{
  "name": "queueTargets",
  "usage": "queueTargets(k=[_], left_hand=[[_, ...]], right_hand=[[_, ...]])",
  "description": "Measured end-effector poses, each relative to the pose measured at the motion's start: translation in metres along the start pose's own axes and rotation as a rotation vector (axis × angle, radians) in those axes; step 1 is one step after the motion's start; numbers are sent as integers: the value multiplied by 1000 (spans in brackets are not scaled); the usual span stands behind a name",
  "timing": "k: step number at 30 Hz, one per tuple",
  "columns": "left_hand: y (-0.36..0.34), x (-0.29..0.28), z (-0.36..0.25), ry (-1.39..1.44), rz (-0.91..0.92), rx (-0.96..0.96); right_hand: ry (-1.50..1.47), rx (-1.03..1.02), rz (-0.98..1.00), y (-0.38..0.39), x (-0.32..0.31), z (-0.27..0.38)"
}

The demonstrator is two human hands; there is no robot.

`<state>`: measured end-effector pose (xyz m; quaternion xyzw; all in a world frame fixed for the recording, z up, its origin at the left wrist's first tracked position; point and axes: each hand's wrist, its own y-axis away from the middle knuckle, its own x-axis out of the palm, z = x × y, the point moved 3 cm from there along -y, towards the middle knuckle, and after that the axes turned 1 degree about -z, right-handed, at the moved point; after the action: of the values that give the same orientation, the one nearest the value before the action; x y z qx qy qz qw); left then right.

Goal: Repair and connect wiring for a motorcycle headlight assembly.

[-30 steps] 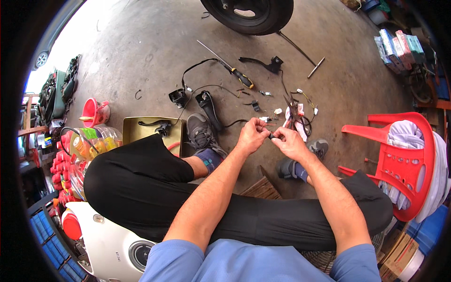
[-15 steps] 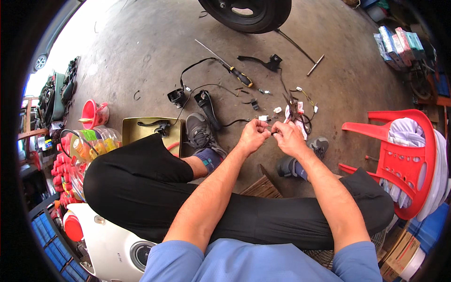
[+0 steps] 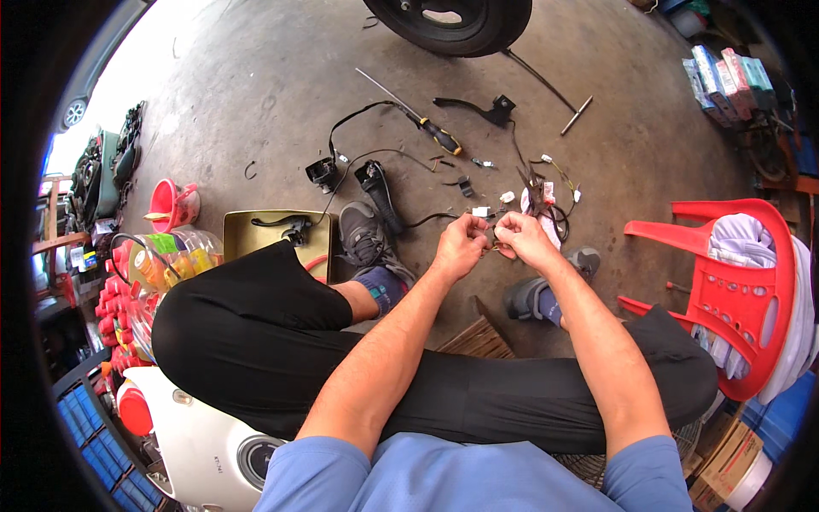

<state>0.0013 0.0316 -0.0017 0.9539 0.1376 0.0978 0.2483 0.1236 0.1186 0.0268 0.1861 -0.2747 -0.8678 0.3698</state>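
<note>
My left hand (image 3: 461, 249) and my right hand (image 3: 526, 239) meet over the floor between my shoes, fingertips pinched close together. Thin wires (image 3: 492, 248) show between them; their ends are too small to make out. A black cable (image 3: 424, 220) runs from a black handlebar grip (image 3: 380, 194) to my left hand. Just beyond my fingers is a white plug connector (image 3: 481, 212). Dark-jawed pliers (image 3: 534, 189) lie past my right hand, among a white connector (image 3: 508, 197) and a looped wire harness (image 3: 562, 224). A small black part (image 3: 464, 185) rests farther off.
A yellow-black screwdriver (image 3: 442, 138), a brake lever (image 3: 488, 111) and a black switch housing (image 3: 322, 174) lie ahead. Another lever sits in a shallow tray (image 3: 243, 219) at left. A tire (image 3: 461, 38) stands at the top, a red chair (image 3: 735, 294) at right, a red bucket (image 3: 176, 205) at left.
Both hands stay together, with the fingers shifted slightly. A dark bit showed between the fingertips before; thin yellowish wire shows there now. The whole view has moved very slightly.
</note>
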Motion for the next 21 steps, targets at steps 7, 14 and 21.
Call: queueTargets(k=[7, 14, 21], left_hand=[[-1, -2, 2, -68, -13, 14], [-1, -1, 2, -126, -3, 28], [4, -4, -6, -171, -26, 47]], right_hand=[[-46, 54, -1, -3, 6, -6], [-113, 46, 5, -3, 10, -7], [-70, 56, -24, -2, 13, -3]])
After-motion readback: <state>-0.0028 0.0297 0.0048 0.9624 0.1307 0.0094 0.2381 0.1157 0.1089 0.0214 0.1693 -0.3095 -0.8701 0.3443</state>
